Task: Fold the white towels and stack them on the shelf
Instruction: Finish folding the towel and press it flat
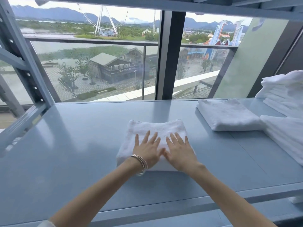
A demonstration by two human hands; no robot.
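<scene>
A folded white towel (155,128) lies in the middle of the grey-blue metal shelf (73,145). My left hand (147,149) and my right hand (179,151) press flat on its near half, side by side, fingers straight and spread. Thin bangles circle my left wrist. A second folded white towel (227,114) lies further back on the right. A taller stack of folded white towels (285,92) stands at the far right, and another white towel pile (287,136) sits in front of it at the right edge.
The shelf's metal upright (24,59) slants along the left, and an upper shelf board (147,4) runs overhead. Behind the shelf is a large window (98,63) with a dark vertical frame post (170,54).
</scene>
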